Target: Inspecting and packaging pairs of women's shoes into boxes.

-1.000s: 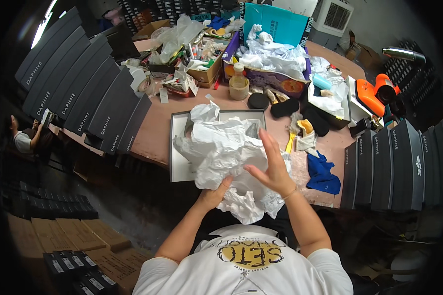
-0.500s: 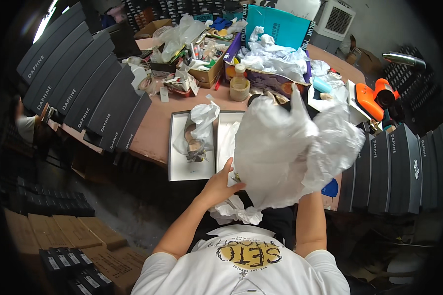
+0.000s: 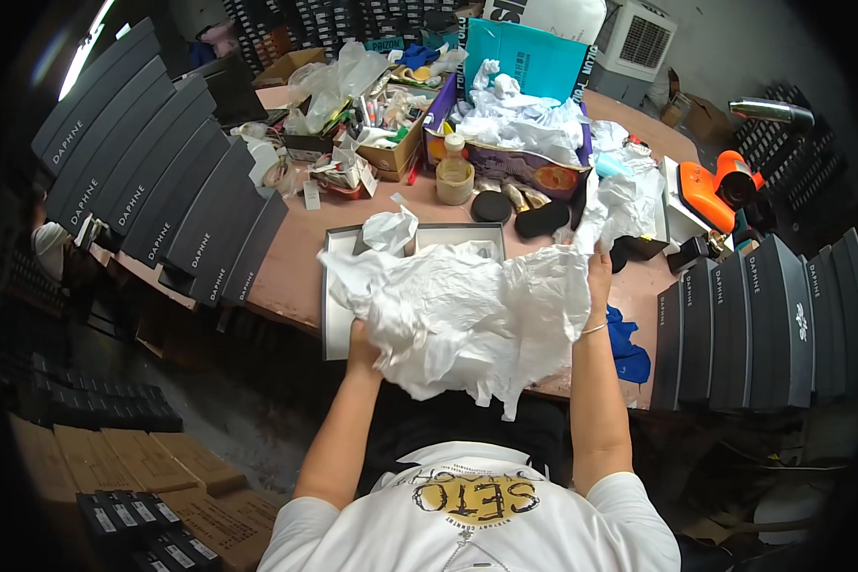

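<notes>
A large crumpled sheet of white tissue paper (image 3: 467, 315) is spread between my two hands, over the shoebox. My right hand (image 3: 598, 278) is closed on the sheet's right edge and holds it up. At the lower left of the sheet, my left hand (image 3: 363, 345) grips its edge, with most of its fingers covered by the paper. Underneath, the open grey shoebox (image 3: 337, 329) with a white inside shows only along its left side and back edge. A smaller wad of white paper (image 3: 391, 229) sticks up at the box's back left. The sheet hides the shoe inside.
Dark shoeboxes stand in rows at left (image 3: 162, 200) and right (image 3: 734, 324). Behind the work lie a bottle (image 3: 455, 176), dark round pads (image 3: 541, 219) and a carton of crumpled paper (image 3: 515, 157). An orange tool (image 3: 701, 195) and blue cloth (image 3: 627, 348) lie at right.
The tissue paper has come down and left, from a bunch held up at right to a spread sheet over the box. My left hand moved left to its edge; my right hand now shows.
</notes>
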`<state>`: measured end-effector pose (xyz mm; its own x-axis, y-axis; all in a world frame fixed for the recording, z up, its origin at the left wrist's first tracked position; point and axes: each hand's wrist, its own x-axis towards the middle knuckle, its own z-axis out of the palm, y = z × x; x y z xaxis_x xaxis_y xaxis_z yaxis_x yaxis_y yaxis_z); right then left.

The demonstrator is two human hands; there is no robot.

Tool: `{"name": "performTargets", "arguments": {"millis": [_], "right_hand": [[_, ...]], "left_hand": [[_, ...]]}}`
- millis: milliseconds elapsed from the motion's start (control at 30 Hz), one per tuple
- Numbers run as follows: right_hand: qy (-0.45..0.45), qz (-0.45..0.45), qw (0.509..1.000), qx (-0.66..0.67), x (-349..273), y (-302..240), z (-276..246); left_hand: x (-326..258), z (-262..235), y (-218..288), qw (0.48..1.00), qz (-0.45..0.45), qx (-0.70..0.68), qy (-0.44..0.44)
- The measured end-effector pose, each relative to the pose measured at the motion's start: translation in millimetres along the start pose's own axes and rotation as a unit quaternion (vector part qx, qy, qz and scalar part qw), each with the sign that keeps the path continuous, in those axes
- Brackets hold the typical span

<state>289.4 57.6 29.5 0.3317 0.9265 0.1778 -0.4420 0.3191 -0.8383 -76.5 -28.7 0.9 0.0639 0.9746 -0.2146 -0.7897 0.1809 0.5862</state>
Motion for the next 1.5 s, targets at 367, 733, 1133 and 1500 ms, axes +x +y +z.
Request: {"name": "performTargets", "arguments": {"millis": [367, 733, 1133, 1500], "right_hand": [[-0.184, -0.041, 0.938, -0.290, -70.3, -10.0, 120.6], [-0.438, -0.083, 0.689, -0.571, -121.6, -23.1, 105.5], [-0.358, -0.250, 0.648, -0.624, -91.4, 48.2, 124.5], [-0.169, -0.171, 0.745, -0.622, -22.0, 75.2, 162.3]], "left_hand": [[-84.2, 110.4, 8.7, 0.851, 0.060, 0.506, -0.126], [-19.3, 66.9, -39.4, 0.987, -0.023, 0.160, -0.011], [-31.5, 83.9, -53.1, 0.941, 0.131, 0.311, 0.038], [-77.8, 63.6, 17.7, 0.974, -0.076, 0.189, -0.098]]}}
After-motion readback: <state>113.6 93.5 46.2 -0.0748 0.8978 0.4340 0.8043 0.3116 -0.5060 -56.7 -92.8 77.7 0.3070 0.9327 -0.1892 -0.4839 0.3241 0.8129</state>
